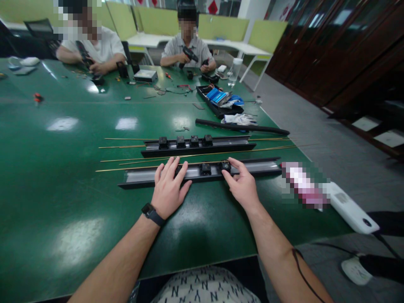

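Observation:
A long black channel (202, 179) with a pale inner strip lies across the green table in front of me. Several small black blocks sit along it; the middle one (205, 169) stands between my hands. My left hand (168, 181) rests over the channel with its fingers spread, partly covering a block. At the right, thumb and forefinger of my right hand (242, 182) grip the sides of another black block (226, 166) in the channel. Thin brass-coloured rods (126, 161) run lengthwise just behind and along the channel.
A second black channel (198, 148) with several blocks lies behind. Beyond it are a black bar (243, 127), white gloves (241, 119) and a black tray (214, 105). A white power strip (350, 208) lies at the right edge. Two people with power drills (190, 54) sit opposite.

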Action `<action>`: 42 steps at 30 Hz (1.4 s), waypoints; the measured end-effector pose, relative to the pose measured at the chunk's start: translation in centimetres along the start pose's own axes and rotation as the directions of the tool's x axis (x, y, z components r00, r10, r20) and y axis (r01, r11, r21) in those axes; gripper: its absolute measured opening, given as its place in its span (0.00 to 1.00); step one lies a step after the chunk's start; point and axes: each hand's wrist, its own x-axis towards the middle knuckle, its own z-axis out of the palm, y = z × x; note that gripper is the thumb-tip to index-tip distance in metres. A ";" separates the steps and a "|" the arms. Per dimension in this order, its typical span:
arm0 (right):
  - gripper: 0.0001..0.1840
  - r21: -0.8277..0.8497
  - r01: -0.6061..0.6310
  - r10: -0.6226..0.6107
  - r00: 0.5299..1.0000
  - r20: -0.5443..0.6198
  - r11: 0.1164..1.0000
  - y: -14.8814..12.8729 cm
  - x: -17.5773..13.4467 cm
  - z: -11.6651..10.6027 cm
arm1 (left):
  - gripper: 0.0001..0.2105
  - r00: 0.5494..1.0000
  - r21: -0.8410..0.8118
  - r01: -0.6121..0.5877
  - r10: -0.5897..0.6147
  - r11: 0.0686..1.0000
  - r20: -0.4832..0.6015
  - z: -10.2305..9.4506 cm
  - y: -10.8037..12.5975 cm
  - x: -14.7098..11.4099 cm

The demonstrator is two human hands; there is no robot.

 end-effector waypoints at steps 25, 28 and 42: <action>0.29 -0.112 0.047 -0.052 0.998 -0.040 0.993 -0.2 0.0 -0.1 | 0.27 1.000 0.021 0.001 -0.001 1.000 0.016 -0.2 0.2 0.1; 0.30 -0.102 0.044 -0.047 0.998 -0.029 0.994 -0.2 0.0 -0.1 | 0.27 1.000 0.034 -0.004 0.003 0.999 0.016 -0.2 0.2 0.1; 0.33 0.017 0.026 -0.025 0.999 -0.030 1.000 0.0 -0.2 -0.2 | 0.29 0.999 0.000 0.007 -0.007 1.000 0.031 -0.1 0.2 0.0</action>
